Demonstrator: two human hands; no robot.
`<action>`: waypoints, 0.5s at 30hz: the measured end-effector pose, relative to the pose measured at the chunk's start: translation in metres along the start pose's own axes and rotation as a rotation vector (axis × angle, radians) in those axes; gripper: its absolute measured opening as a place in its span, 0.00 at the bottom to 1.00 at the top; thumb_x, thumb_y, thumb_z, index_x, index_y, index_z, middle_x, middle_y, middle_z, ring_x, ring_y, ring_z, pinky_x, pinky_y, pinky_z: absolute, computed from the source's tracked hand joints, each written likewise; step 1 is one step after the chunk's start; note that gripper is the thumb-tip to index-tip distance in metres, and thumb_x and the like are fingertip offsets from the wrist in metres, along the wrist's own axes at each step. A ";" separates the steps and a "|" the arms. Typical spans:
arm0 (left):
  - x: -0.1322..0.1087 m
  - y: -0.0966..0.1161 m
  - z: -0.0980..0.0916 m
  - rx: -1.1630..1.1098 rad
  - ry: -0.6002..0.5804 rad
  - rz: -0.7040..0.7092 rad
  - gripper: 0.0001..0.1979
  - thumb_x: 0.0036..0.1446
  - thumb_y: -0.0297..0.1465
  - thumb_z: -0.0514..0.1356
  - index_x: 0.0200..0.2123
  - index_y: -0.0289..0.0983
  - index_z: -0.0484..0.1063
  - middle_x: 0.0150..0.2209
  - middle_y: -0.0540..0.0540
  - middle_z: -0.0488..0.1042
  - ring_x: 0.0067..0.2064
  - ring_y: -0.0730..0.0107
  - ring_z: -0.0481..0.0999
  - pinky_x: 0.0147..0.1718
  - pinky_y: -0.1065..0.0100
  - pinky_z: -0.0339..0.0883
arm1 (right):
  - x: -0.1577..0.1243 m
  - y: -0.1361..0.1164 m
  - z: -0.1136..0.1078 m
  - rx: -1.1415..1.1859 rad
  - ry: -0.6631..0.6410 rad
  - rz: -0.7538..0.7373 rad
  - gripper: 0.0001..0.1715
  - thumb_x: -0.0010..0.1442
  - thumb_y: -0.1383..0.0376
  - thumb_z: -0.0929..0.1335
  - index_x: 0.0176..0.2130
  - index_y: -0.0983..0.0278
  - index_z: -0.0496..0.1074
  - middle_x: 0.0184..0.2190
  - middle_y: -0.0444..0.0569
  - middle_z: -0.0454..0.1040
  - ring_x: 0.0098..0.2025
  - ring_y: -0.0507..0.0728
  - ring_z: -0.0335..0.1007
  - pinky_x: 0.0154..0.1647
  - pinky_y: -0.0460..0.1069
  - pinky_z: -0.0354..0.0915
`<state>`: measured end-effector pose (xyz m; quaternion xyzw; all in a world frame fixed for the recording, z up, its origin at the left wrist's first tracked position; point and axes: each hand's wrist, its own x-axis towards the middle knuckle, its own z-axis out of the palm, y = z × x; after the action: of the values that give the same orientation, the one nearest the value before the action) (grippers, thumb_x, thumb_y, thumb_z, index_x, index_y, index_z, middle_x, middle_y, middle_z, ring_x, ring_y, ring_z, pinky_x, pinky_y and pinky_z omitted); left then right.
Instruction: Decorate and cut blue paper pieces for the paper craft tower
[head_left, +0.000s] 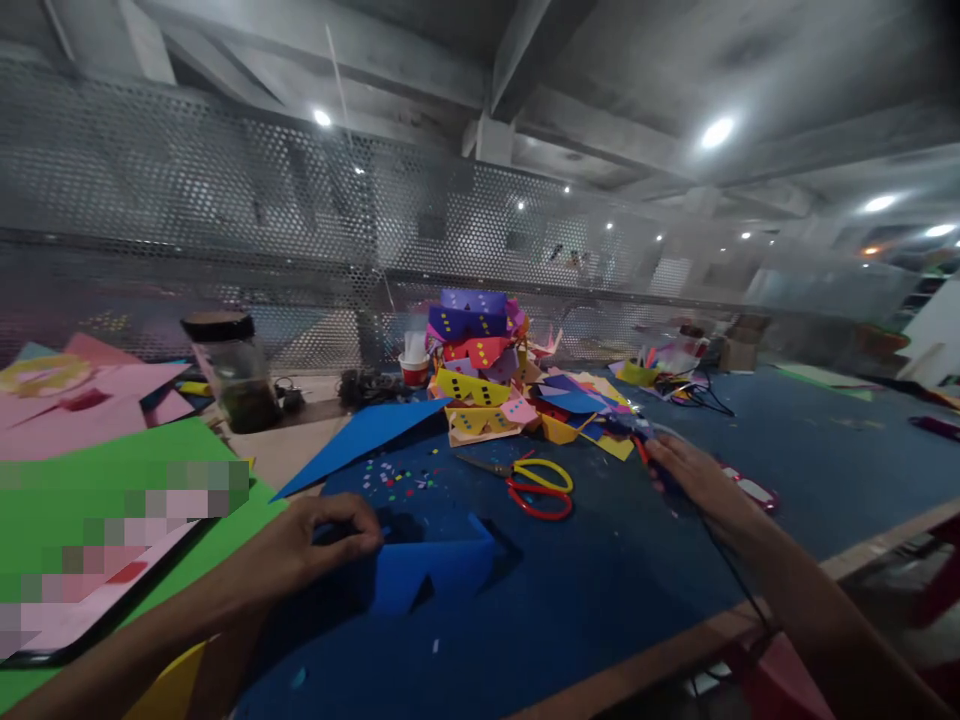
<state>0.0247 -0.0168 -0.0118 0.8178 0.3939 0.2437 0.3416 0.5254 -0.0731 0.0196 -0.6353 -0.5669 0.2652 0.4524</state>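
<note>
My left hand (341, 530) is closed in a pinch on the left end of a folded blue paper mask (450, 570), which stands on the dark blue tabletop with a notch in its lower edge. On the right, my right hand (679, 465) is wrapped around a dark blue glue gun (637, 432) with a red part at its front; motion blur softens its outline. A black cord trails down from that hand. Between the hands lie open scissors (540, 487) with yellow and red handles. Several tiny paper squares (397, 480) are scattered behind the blue mask.
Stacked decorated paper masks (472, 350) stand at the back, beside coloured paper scraps (577, 395) and a paper cup (414, 365). Leftward are a lidded jar (236, 375), green paper (150, 450) and a tablet-like object (112, 580). A perforated metal screen (300, 200) rises behind.
</note>
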 end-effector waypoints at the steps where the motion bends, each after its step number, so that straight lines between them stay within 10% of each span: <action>1: 0.000 0.001 0.000 -0.007 -0.006 0.001 0.14 0.61 0.45 0.65 0.31 0.41 0.82 0.35 0.47 0.83 0.40 0.59 0.79 0.44 0.65 0.69 | 0.000 -0.009 0.009 0.050 -0.010 -0.035 0.34 0.59 0.35 0.69 0.32 0.63 0.69 0.26 0.43 0.70 0.25 0.51 0.66 0.27 0.47 0.63; 10: -0.001 0.010 -0.005 0.018 -0.030 -0.011 0.13 0.59 0.43 0.65 0.30 0.40 0.80 0.32 0.50 0.82 0.37 0.64 0.77 0.41 0.68 0.66 | -0.002 -0.081 0.100 0.397 -0.152 -0.097 0.24 0.62 0.45 0.73 0.42 0.62 0.69 0.28 0.43 0.76 0.23 0.51 0.69 0.26 0.46 0.65; 15: -0.002 0.014 -0.008 0.028 -0.030 -0.044 0.11 0.59 0.40 0.63 0.31 0.40 0.79 0.33 0.50 0.82 0.39 0.64 0.77 0.43 0.67 0.66 | 0.004 -0.099 0.139 0.322 -0.239 -0.151 0.21 0.64 0.51 0.73 0.30 0.63 0.69 0.22 0.41 0.71 0.24 0.50 0.65 0.28 0.46 0.62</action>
<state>0.0246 -0.0221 0.0032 0.8172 0.4098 0.2186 0.3413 0.3610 -0.0361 0.0443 -0.4746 -0.6129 0.3912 0.4960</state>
